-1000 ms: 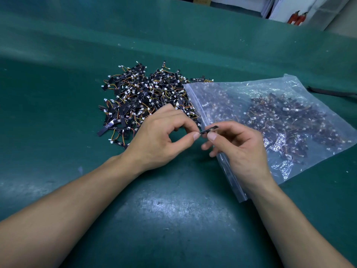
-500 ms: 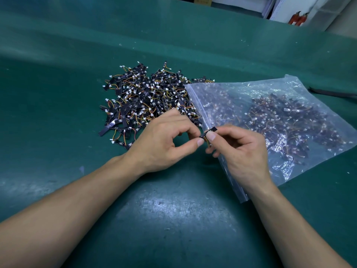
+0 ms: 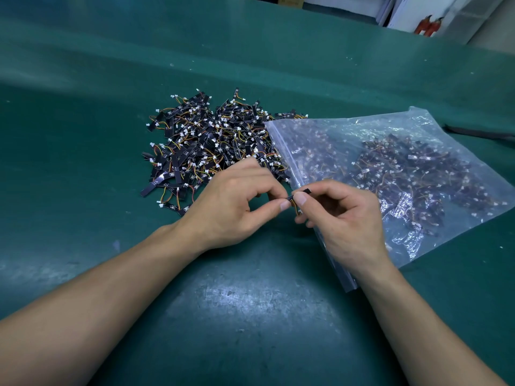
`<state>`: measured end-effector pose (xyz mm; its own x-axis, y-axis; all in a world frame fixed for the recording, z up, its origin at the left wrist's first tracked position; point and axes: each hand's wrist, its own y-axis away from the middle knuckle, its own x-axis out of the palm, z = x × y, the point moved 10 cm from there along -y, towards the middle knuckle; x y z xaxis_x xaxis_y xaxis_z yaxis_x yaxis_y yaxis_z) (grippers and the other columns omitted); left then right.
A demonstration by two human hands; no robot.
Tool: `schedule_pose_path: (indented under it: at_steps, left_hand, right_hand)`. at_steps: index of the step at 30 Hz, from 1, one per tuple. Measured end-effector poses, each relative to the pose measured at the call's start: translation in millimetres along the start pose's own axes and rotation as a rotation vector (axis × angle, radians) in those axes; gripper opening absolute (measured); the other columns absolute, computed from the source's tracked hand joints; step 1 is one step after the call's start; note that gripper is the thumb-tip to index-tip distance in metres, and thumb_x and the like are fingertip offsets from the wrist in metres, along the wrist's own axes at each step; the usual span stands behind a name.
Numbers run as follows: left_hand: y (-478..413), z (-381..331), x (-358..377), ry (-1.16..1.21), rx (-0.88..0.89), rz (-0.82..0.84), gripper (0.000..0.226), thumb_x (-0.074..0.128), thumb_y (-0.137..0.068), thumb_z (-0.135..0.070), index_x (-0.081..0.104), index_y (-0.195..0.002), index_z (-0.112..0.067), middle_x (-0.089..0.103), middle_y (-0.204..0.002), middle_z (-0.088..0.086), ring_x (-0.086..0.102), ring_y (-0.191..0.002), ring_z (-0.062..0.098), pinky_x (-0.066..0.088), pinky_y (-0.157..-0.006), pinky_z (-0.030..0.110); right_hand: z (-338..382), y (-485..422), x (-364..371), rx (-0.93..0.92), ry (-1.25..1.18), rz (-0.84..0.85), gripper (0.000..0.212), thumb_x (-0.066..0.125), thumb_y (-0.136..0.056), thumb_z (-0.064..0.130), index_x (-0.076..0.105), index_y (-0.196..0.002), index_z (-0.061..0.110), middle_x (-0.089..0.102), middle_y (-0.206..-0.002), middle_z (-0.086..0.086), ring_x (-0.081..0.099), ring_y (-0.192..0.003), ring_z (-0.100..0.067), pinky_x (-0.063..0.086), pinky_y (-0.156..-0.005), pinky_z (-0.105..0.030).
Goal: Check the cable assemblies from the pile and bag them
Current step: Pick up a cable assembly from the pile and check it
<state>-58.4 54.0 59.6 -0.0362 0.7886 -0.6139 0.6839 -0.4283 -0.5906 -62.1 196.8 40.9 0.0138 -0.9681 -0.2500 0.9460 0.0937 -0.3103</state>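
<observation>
A pile of small cable assemblies [image 3: 211, 140], black strips with orange and yellow wires and white plugs, lies on the green table. To its right lies a clear zip bag [image 3: 404, 174] with many assemblies inside, its mouth facing left. One cable assembly [image 3: 302, 192] is held between my hands just in front of the bag's mouth. My left hand [image 3: 237, 204] pinches its near end between thumb and forefinger. My right hand [image 3: 342, 215] pinches the black strip from the other side, over the bag's edge.
The green table top [image 3: 250, 316] stretches in front of my hands and to the left. A raised green ledge [image 3: 250, 51] runs along the back. A dark cable [image 3: 479, 132] lies right of the bag. Red-handled tools [image 3: 427, 25] stand beyond the ledge.
Both hands have stayed together in front of the bag's mouth, turning the one assembly slightly between the fingertips. Pile and bag have not moved.
</observation>
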Motion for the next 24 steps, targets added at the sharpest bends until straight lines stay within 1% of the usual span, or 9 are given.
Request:
schedule_pose_path:
  at_steps: [2, 4, 8, 11, 14, 16, 19, 21, 24]
  left_hand:
    - [0.5, 1.6, -0.4, 0.007, -0.014, -0.002, 0.010, 0.074, -0.090, -0.016, 0.073, -0.083, -0.008, 0.068, -0.079, -0.003, 0.051, -0.075, 0.019, 0.042, -0.073, 0.027]
    - [1.2, 3.0, 0.1, 0.015, -0.032, 0.000, 0.010, 0.075, -0.089, -0.018, 0.073, -0.084, -0.009, 0.069, -0.081, -0.004, 0.052, -0.076, 0.019, 0.042, -0.073, 0.026]
    - [1.2, 4.4, -1.3, 0.026, -0.049, -0.010, 0.010, 0.074, -0.089, -0.017, 0.073, -0.083, -0.009, 0.068, -0.080, -0.004, 0.053, -0.075, 0.022, 0.045, -0.071, 0.032]
    - [0.6, 2.4, -1.7, 0.006, -0.026, -0.009, 0.011, 0.074, -0.090, -0.015, 0.072, -0.082, -0.008, 0.068, -0.078, -0.001, 0.053, -0.073, 0.023, 0.046, -0.070, 0.037]
    - [0.9, 2.5, -1.1, 0.007, -0.021, -0.001, 0.011, 0.074, -0.090, -0.014, 0.072, -0.081, -0.008, 0.067, -0.077, -0.001, 0.052, -0.073, 0.023, 0.046, -0.069, 0.038]
    - [1.2, 3.5, -0.8, 0.020, -0.031, 0.000, 0.010, 0.074, -0.089, -0.014, 0.072, -0.081, -0.008, 0.067, -0.077, -0.002, 0.051, -0.073, 0.024, 0.046, -0.069, 0.039]
    - [1.3, 3.7, -1.0, 0.036, -0.037, -0.003, 0.010, 0.075, -0.088, -0.016, 0.073, -0.083, -0.007, 0.068, -0.078, -0.003, 0.053, -0.074, 0.024, 0.047, -0.069, 0.039]
    - [0.9, 3.6, -1.6, 0.042, -0.039, -0.007, 0.010, 0.075, -0.088, -0.016, 0.073, -0.084, -0.007, 0.068, -0.079, -0.003, 0.054, -0.074, 0.024, 0.048, -0.069, 0.040]
    - [0.5, 2.4, -2.1, 0.021, -0.023, -0.014, 0.010, 0.074, -0.089, -0.014, 0.072, -0.082, -0.007, 0.068, -0.078, -0.002, 0.053, -0.073, 0.025, 0.047, -0.069, 0.042]
  right_hand:
    - [0.2, -0.2, -2.1, -0.010, 0.023, -0.013, 0.009, 0.072, -0.085, 0.037, 0.075, -0.081, 0.029, 0.071, -0.066, 0.005, 0.066, -0.054, -0.009, 0.050, -0.055, -0.022]
    - [2.3, -0.2, -4.0, -0.030, 0.046, -0.021, 0.008, 0.072, -0.086, 0.037, 0.074, -0.080, 0.031, 0.069, -0.063, 0.004, 0.063, -0.052, -0.009, 0.048, -0.053, -0.022]
    - [3.9, -0.1, -4.8, -0.034, 0.041, -0.029, 0.005, 0.074, -0.085, 0.035, 0.073, -0.080, 0.033, 0.070, -0.065, 0.003, 0.064, -0.051, -0.012, 0.049, -0.052, -0.025]
    - [4.3, 0.5, -4.0, -0.039, 0.049, -0.019, 0.009, 0.075, -0.086, 0.023, 0.073, -0.082, 0.031, 0.070, -0.067, 0.006, 0.064, -0.051, -0.010, 0.048, -0.053, -0.021]
    - [6.0, 0.8, -3.2, -0.059, 0.069, -0.008, 0.011, 0.075, -0.086, 0.019, 0.073, -0.082, 0.030, 0.071, -0.069, 0.006, 0.064, -0.051, -0.010, 0.049, -0.052, -0.022]
    - [5.6, 0.2, -3.4, -0.060, 0.076, -0.008, 0.009, 0.075, -0.087, 0.020, 0.073, -0.082, 0.028, 0.071, -0.069, 0.007, 0.064, -0.050, -0.010, 0.049, -0.052, -0.022]
    - [5.2, -0.2, -5.2, -0.067, 0.085, -0.019, 0.004, 0.075, -0.087, 0.028, 0.074, -0.083, 0.029, 0.071, -0.073, 0.008, 0.064, -0.051, -0.012, 0.051, -0.051, -0.029]
    - [5.5, 0.2, -6.5, -0.072, 0.076, -0.032, 0.005, 0.073, -0.086, 0.033, 0.074, -0.083, 0.029, 0.071, -0.074, 0.007, 0.064, -0.051, -0.012, 0.052, -0.050, -0.032]
    - [7.5, 1.2, -5.9, -0.083, 0.073, -0.030, 0.001, 0.073, -0.085, 0.034, 0.073, -0.083, 0.034, 0.071, -0.072, 0.009, 0.063, -0.050, -0.011, 0.049, -0.050, -0.024]
